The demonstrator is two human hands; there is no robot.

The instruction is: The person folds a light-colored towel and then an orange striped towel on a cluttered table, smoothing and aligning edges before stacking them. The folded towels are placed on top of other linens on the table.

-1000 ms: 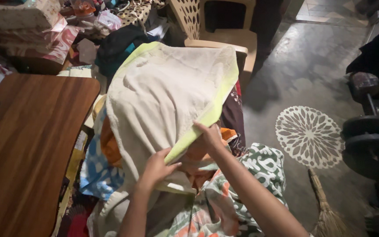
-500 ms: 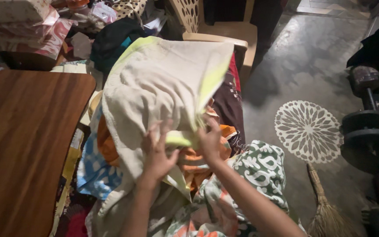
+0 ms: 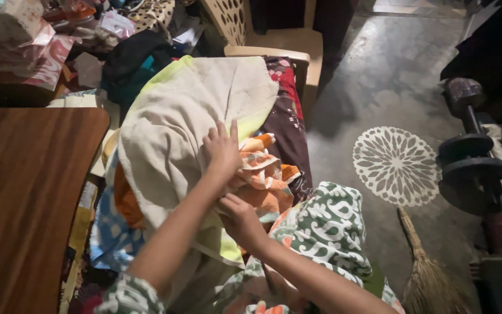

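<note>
So I've folded the cream towel down over itself. A second ago it was spread tall, now it's bunched on top of the clothes pile, near the wooden table's right edge. My left hand lies flat, fingers apart, pressing it; my right hand is pinched shut on the towel's yellow-green lower edge.

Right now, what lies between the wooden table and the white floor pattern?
In the head view, the cream towel under both hands, heaped on coloured clothes.
</note>
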